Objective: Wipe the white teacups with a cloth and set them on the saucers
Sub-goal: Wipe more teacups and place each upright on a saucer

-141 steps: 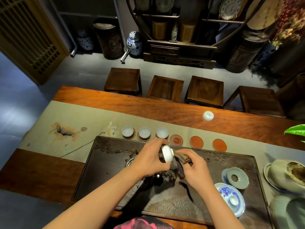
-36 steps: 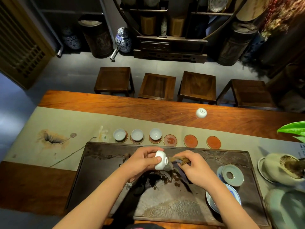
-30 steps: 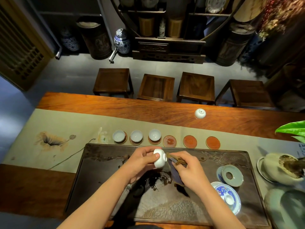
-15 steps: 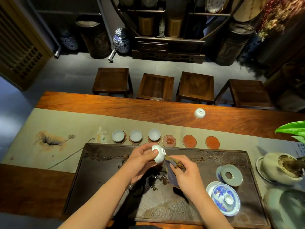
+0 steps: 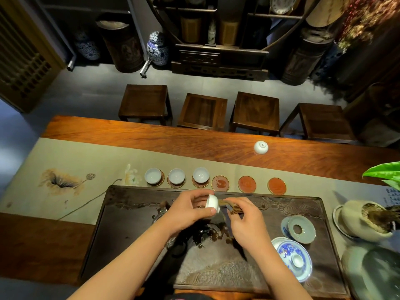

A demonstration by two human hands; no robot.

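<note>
Three teacups sit on saucers at eleven o'clock, three saucers wait bare, while the left hand grips a fourth cup and the right hand pinches the cloth against it.

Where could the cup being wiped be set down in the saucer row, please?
Three saucers stand bare: the one beside the third filled cup, the next, and the last. The row's left end is crowded with cups; the tray's right corner holds lidded bowls.
</note>
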